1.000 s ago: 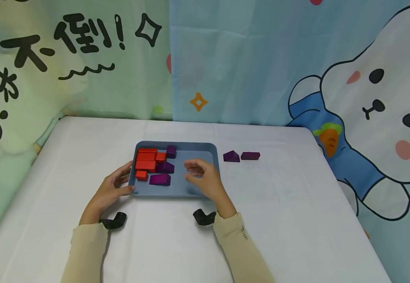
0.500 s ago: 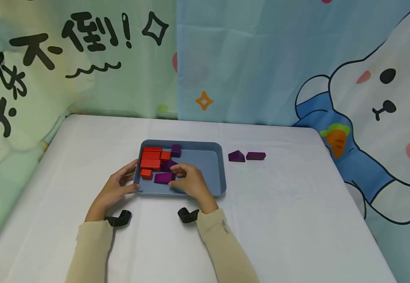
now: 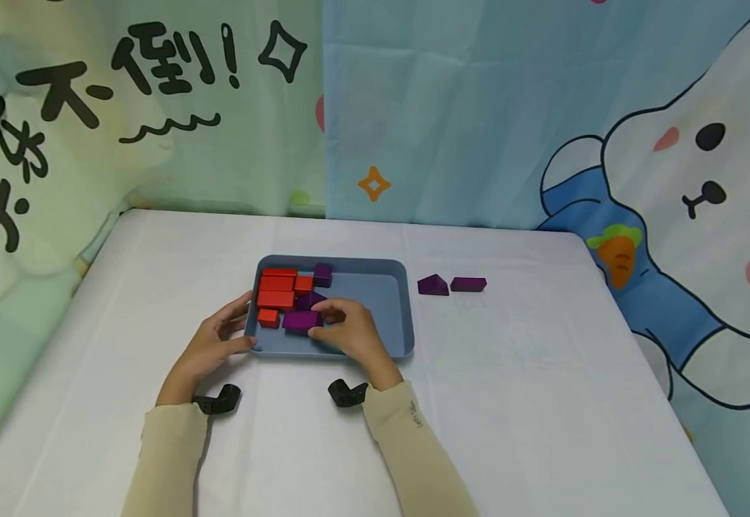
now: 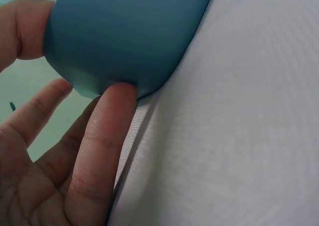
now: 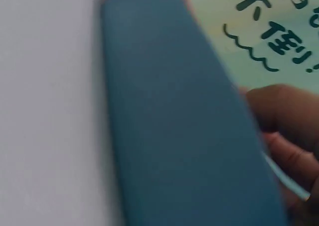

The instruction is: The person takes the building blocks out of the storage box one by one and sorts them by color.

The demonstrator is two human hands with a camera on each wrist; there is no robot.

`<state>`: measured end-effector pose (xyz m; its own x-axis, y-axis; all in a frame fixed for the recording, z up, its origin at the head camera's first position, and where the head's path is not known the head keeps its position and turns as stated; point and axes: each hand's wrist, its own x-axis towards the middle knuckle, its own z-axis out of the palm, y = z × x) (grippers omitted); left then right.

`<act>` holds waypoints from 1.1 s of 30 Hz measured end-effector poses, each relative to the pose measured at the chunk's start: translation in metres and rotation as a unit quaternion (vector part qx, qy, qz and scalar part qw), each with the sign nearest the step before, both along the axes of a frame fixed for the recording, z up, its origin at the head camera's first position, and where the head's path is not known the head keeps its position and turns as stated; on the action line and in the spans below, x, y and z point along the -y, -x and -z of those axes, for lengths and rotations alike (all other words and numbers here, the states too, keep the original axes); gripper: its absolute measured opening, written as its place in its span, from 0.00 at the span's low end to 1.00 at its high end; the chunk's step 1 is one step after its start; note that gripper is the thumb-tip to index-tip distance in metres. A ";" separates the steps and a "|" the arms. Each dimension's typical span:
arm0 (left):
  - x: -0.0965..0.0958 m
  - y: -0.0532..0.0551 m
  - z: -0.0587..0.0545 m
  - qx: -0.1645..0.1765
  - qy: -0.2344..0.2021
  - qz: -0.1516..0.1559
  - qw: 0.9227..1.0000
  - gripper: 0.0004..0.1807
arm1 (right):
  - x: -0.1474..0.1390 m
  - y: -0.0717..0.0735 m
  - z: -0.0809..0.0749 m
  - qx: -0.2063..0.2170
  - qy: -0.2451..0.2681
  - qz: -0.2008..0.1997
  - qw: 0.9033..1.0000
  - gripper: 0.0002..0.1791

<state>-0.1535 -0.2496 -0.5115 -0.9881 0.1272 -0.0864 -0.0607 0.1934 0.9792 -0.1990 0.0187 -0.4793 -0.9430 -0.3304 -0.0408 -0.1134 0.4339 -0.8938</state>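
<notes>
A blue-grey tray [image 3: 378, 312] lies on the white table, with red blocks [image 3: 276, 299] grouped at its left side. Purple blocks sit beside them, one at the back [image 3: 322, 275] and one in the middle [image 3: 309, 299]. My left hand [image 3: 210, 350] holds the tray's left front corner; the left wrist view has a finger [image 4: 102, 151] against the tray's outer wall. With thumb and fingers my right hand [image 3: 355, 334] pinches the right end of the front purple block [image 3: 299, 321]. In the right wrist view the tray wall hides that block.
Two more purple blocks lie on the table right of the tray, a pointed one [image 3: 433, 285] and a long one [image 3: 468, 284]. A printed cloth backdrop [image 3: 452, 129] hangs behind the table. Each wrist wears a black camera mount [image 3: 348, 393].
My right hand moved left over the tray to the front purple block and took hold of it. That block has shifted slightly toward the back. The left hand keeps its place at the tray.
</notes>
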 end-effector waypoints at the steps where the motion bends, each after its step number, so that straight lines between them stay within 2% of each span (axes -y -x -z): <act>1: 0.000 0.000 0.000 0.000 0.001 0.000 1.000 0.48 | -0.003 -0.001 -0.001 0.001 0.020 -0.003 1.000 0.18; 6: -0.002 -0.001 -0.002 0.005 0.008 -0.001 1.000 0.48 | -0.027 -0.001 -0.013 -0.010 0.082 -0.025 0.996 0.20; 11: -0.001 -0.007 -0.005 0.015 0.018 -0.007 1.000 0.47 | -0.065 0.001 -0.031 0.001 0.089 -0.043 0.995 0.22; 14: -0.001 -0.009 -0.006 0.018 0.020 -0.006 1.000 0.47 | -0.094 0.006 -0.037 0.004 0.084 -0.039 0.996 0.23; 19: -0.005 -0.009 -0.008 0.024 0.021 0.000 0.999 0.48 | -0.150 0.017 -0.043 -0.021 0.039 0.003 0.999 0.23; 24: -0.004 -0.010 -0.009 0.028 0.025 -0.003 0.999 0.48 | -0.199 0.032 -0.044 -0.040 -0.013 0.050 0.998 0.23; 33: -0.010 -0.013 -0.009 0.038 0.037 -0.004 0.999 0.48 | -0.272 0.054 -0.047 -0.016 -0.090 0.101 0.991 0.26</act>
<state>-0.1404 -0.2393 -0.5028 -0.9792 0.1097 -0.1704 -0.1365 0.2648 0.9546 -0.2532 0.2906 -0.4325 -0.9909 -0.1244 -0.0514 -0.0344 0.6032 -0.7968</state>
